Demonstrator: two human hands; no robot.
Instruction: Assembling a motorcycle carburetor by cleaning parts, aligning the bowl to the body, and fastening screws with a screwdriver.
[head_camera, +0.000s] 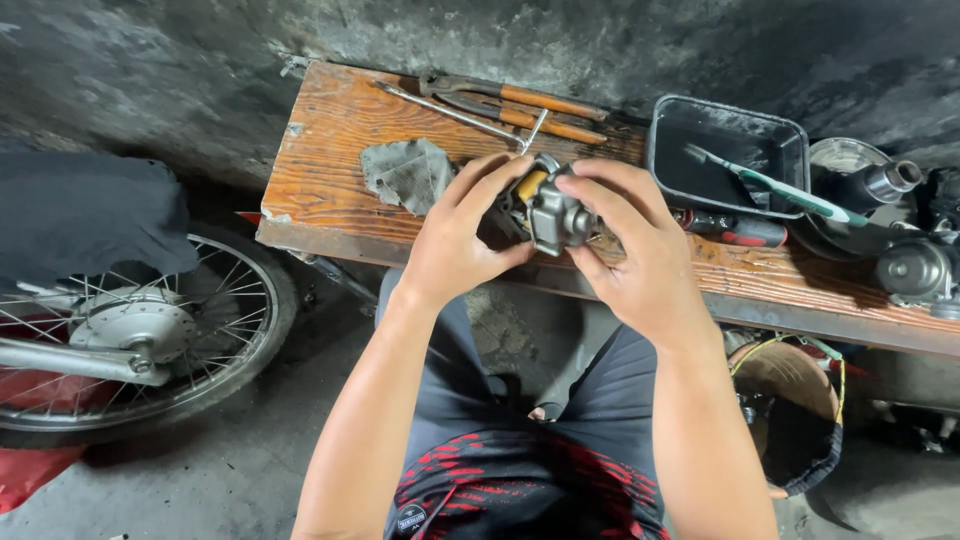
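Carburetor (553, 212) is what we hold, a small grey metal body with a brass-coloured part at its left end, lifted just above the near edge of the counter (320, 190) and between both hands. Our left hand (455, 240) grasps it from the left, fingers stretched over its top and thumb underneath. Our right hand (640, 250) grasps it from the right, fingertips curled over the top and the thumb pressed near the round boss that faces us. Neither hand is free or clenched empty; both are closed on the same part.

Its long axis runs roughly left to right, from one palm toward the other, so each hand sits at one end and both are equally near. Beyond the left hand's fingers a crumpled grey rag (407, 172) lies on the counter. Farther beyond, pliers (520, 100) with orange handles and a thin metal rod (450, 112) lie near the wall. Beyond the right hand, to its right, stands a black tray (725, 150) with a toothbrush (780, 187) across it.
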